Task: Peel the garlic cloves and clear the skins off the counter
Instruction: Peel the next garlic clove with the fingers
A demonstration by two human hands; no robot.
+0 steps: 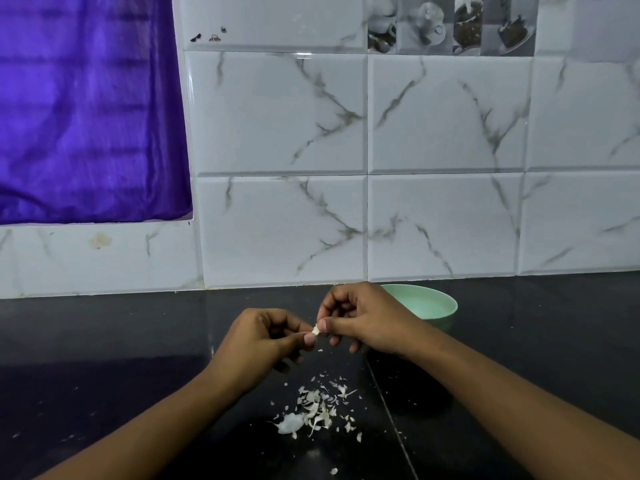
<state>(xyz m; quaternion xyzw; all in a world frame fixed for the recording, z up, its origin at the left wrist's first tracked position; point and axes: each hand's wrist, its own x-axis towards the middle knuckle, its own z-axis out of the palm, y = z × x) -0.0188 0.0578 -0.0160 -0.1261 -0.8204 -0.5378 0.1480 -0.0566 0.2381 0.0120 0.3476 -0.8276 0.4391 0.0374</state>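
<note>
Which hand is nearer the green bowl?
Right. The right hand overlaps the near-left rim of the green bowl; the left hand is farther left, beyond the garlic clove both pinch.

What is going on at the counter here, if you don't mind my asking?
A person is peeling garlic by hand. The left hand and the right hand both pinch what looks like a small garlic clove between them, held above the dark counter. A scatter of loose skins lies on the counter below the hands, not yet cleared. A pale green bowl stands behind the right hand, near the tiled wall.
</note>
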